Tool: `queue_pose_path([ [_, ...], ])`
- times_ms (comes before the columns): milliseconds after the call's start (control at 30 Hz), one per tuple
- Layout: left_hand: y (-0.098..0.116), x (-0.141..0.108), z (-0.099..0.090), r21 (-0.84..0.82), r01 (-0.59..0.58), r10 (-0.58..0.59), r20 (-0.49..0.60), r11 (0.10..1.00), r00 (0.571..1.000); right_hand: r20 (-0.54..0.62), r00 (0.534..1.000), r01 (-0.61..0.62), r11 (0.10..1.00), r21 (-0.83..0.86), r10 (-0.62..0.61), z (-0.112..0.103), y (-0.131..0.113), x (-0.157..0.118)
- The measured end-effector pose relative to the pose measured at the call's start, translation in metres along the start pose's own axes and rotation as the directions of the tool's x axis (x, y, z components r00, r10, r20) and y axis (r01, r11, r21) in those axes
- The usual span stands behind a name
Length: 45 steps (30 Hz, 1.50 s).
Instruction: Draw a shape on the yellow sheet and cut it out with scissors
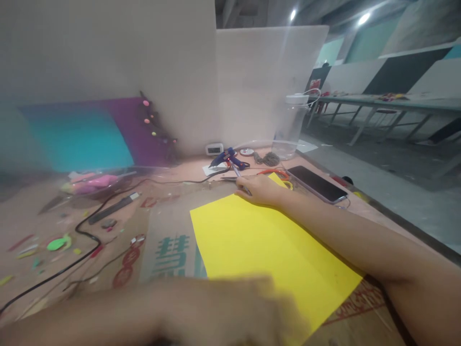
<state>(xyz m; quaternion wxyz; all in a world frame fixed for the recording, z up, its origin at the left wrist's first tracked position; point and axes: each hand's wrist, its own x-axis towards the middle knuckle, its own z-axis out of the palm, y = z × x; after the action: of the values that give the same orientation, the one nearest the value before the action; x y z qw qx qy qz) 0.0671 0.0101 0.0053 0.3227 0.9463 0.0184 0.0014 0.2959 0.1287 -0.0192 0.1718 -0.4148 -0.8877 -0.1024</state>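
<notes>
On my feed, a yellow sheet (pixel 259 240) spans centre to lower right on a pink tabletop (pixel 21 206), scraps littering the left. My right hand (pixel 261 188) pinches a pen (pixel 236 170) near its top edge; my left hand (pixel 230 307), bottom centre, is too blurred to tell its grip. Upper right, a long table (pixel 425 106) stands under ceiling lights (pixel 364 18).

Bare right forearm (pixel 334 236) crisp, left forearm (pixel 97 312) blurred

The right forearm is slim and smooth in outline, widening from a narrow wrist (pixel 283 196) to a soft crease at the elbow (pixel 399 281); it is bare, as is the part of the upper arm (pixel 428 307) in view. The right hand (pixel 260 190) is ungloved, small and rounded across the back. The left forearm is also bare and looks broad, its edges softened. The left hand (pixel 230 310) is smeared by blur, so its fingers and nails cannot be made out.
</notes>
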Motion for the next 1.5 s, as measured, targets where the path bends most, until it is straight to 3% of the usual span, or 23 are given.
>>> queue_pose_path([
  [67, 0.006, 0.003, -0.007, -0.138, -0.053, 0.057, 0.023, 0.989, 0.998, 0.007, 1.000, 0.000, 1.000, 0.004, 0.000, -0.001, 0.000, 0.000],
  [133, -0.004, 0.008, -0.017, -0.134, 0.132, -0.152, -0.154, 0.982, 0.976, 0.002, 1.000, -0.007, 1.000, 0.007, 0.007, -0.002, 0.001, 0.000],
  [200, -0.019, 0.017, -0.021, 0.019, 0.366, -0.332, -0.383, 0.930, 0.862, 0.000, 1.000, -0.017, 1.000, 0.011, 0.017, -0.001, 0.000, 0.001],
  [267, -0.025, 0.027, -0.014, 0.176, 0.397, -0.320, -0.348, 0.901, 0.881, 0.004, 1.000, -0.024, 1.000, 0.013, 0.024, -0.001, 0.000, 0.001],
  [333, -0.016, 0.034, -0.003, 0.195, 0.115, -0.091, -0.128, 0.974, 0.988, 0.006, 1.000, -0.017, 1.000, 0.011, 0.017, -0.001, 0.000, 0.001],
  [367, -0.009, 0.035, 0.002, 0.128, -0.081, 0.079, 0.015, 0.989, 0.997, 0.004, 1.000, -0.012, 1.000, 0.010, 0.012, -0.002, 0.000, 0.001],
  [400, -0.002, 0.033, 0.005, 0.031, -0.256, 0.248, 0.160, 0.966, 0.956, 0.003, 1.000, -0.004, 1.000, 0.012, 0.004, -0.002, 0.000, 0.001],
  [433, 0.002, 0.028, 0.007, -0.029, -0.279, 0.279, 0.180, 0.960, 0.943, 0.002, 1.000, 0.001, 1.000, 0.014, -0.001, -0.002, 0.000, 0.001],
  [500, 0.001, 0.012, 0.005, 0.038, -0.043, 0.044, -0.018, 0.998, 0.999, -0.002, 1.000, -0.008, 1.000, 0.016, 0.009, -0.003, 0.000, 0.000],
  [533, -0.005, 0.000, 0.002, 0.120, 0.139, -0.120, -0.155, 0.983, 0.981, -0.006, 1.000, -0.017, 1.000, 0.016, 0.017, -0.003, -0.001, 0.000],
  [600, -0.026, -0.027, -0.004, 0.232, 0.415, -0.340, -0.302, 0.880, 0.890, -0.004, 1.000, -0.030, 0.999, 0.014, 0.030, -0.004, -0.002, 0.000],
  [733, -0.070, -0.081, -0.021, 0.333, 0.646, -0.557, -0.330, 0.686, 0.762, 0.026, 0.998, -0.056, 0.998, -0.003, 0.056, -0.007, -0.005, 0.001],
  [867, -0.070, -0.097, -0.035, 0.393, 0.829, -0.558, -0.614, 0.398, 0.558, 0.047, 0.996, -0.081, 0.997, -0.019, 0.081, -0.009, -0.005, 0.002],
  [933, -0.052, -0.089, -0.031, 0.434, 0.788, -0.442, -0.659, 0.437, 0.609, 0.041, 0.997, -0.065, 0.998, -0.011, 0.066, -0.009, -0.004, 0.002],
  [967, -0.043, -0.084, -0.026, 0.450, 0.719, -0.405, -0.610, 0.530, 0.681, 0.037, 0.998, -0.056, 0.998, -0.003, 0.056, -0.008, -0.004, 0.002],
  [1033, -0.034, -0.079, -0.015, 0.474, 0.438, -0.317, -0.315, 0.764, 0.895, 0.025, 0.999, -0.041, 0.999, 0.012, 0.041, -0.008, -0.004, 0.002],
  [1100, -0.043, -0.083, -0.012, 0.449, 0.392, -0.326, -0.219, 0.803, 0.920, 0.017, 0.999, -0.041, 0.999, 0.016, 0.041, -0.008, -0.003, 0.001],
  [1133, -0.052, -0.089, -0.016, 0.437, 0.502, -0.396, -0.315, 0.746, 0.863, 0.017, 0.999, -0.043, 0.999, 0.015, 0.042, -0.008, -0.003, 0.001],
  [1233, -0.079, -0.110, -0.040, 0.369, 0.829, -0.515, -0.655, 0.421, 0.553, 0.032, 0.998, -0.052, 0.999, 0.009, 0.052, -0.009, -0.004, 0.002],
  [1267, -0.080, -0.113, -0.047, 0.374, 0.847, -0.510, -0.679, 0.378, 0.527, 0.039, 0.998, -0.056, 0.998, 0.007, 0.056, -0.010, -0.004, 0.003],
  [1367, -0.064, -0.102, -0.052, 0.418, 0.776, -0.419, -0.668, 0.472, 0.615, 0.062, 0.996, -0.070, 0.998, -0.003, 0.070, -0.011, -0.005, 0.003],
  [1467, -0.051, -0.078, -0.037, 0.427, 0.494, -0.343, -0.384, 0.757, 0.857, 0.064, 0.994, -0.083, 0.996, -0.013, 0.084, -0.011, -0.005, 0.003],
  [1500, -0.054, -0.072, -0.033, 0.409, 0.442, -0.334, -0.310, 0.798, 0.890, 0.057, 0.994, -0.088, 0.996, -0.017, 0.089, -0.010, -0.005, 0.003],
])
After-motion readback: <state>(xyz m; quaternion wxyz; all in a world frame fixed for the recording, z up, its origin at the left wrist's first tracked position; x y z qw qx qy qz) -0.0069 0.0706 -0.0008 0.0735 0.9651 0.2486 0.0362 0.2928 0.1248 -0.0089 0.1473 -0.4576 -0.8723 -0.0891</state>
